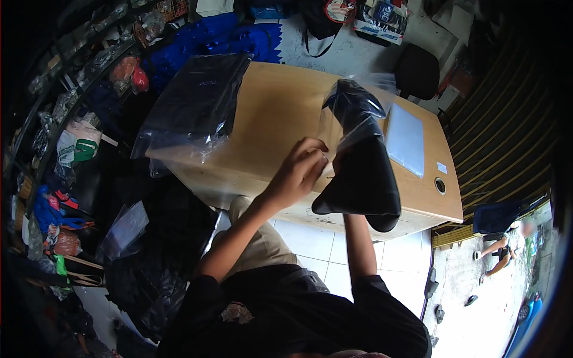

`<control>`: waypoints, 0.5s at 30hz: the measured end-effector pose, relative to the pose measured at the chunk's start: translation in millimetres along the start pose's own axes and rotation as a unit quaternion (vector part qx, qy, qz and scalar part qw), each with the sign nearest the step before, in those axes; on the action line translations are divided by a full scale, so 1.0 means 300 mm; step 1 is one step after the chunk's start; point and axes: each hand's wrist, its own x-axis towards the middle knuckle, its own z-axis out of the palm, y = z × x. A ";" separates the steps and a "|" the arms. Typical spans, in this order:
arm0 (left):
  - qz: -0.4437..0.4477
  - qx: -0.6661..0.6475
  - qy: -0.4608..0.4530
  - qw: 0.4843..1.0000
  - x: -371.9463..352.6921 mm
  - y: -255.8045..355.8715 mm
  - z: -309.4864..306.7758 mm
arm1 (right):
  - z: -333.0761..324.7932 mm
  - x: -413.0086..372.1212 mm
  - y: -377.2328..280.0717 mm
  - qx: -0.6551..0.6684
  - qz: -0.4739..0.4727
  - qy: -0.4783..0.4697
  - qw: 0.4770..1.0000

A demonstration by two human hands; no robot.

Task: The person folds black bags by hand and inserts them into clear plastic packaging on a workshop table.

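Observation:
A folded black cloth item [364, 179], perhaps a garment, is held up over the table's front edge. Its far part lies inside a clear plastic bag [382, 86], while the near part hangs out uncovered. My right hand [339, 163] grips the cloth from behind and below; most of it is hidden, with only a bit of finger showing. Close by on the left, my left hand [301, 170] is closed, its curled fingertips at the bag's near left edge. What exactly the fingertips pinch is hard to see, but the plastic is right there.
The wooden table [280, 101] bears a bagged dark folded item [197, 101] at left and a flat pale packet [406, 140] at right, near a cable hole [440, 185]. Crowded shelves [71, 89] line the left. A black chair [418, 71] stands behind; a person [507, 247] is outside.

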 end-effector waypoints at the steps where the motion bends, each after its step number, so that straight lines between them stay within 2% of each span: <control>1: 0.007 0.005 -0.007 1.000 -0.008 0.008 0.024 | -0.016 0.023 0.049 -0.013 -0.038 -0.001 0.999; 5: 0.000 0.000 -0.001 1.000 -0.049 0.012 0.071 | -0.008 0.165 0.181 -0.098 -0.132 -0.010 0.986; 10: -0.015 0.039 0.049 0.998 -0.050 -0.026 0.003 | 0.001 0.381 0.173 -0.254 -0.187 -0.042 0.948; 12: -0.026 0.115 0.086 0.989 -0.046 -0.083 -0.029 | -0.013 0.417 0.152 -0.312 -0.193 -0.058 0.929; 15: -0.083 0.111 0.094 0.986 -0.111 -0.140 -0.046 | -0.064 0.352 0.112 -0.363 -0.208 -0.086 0.904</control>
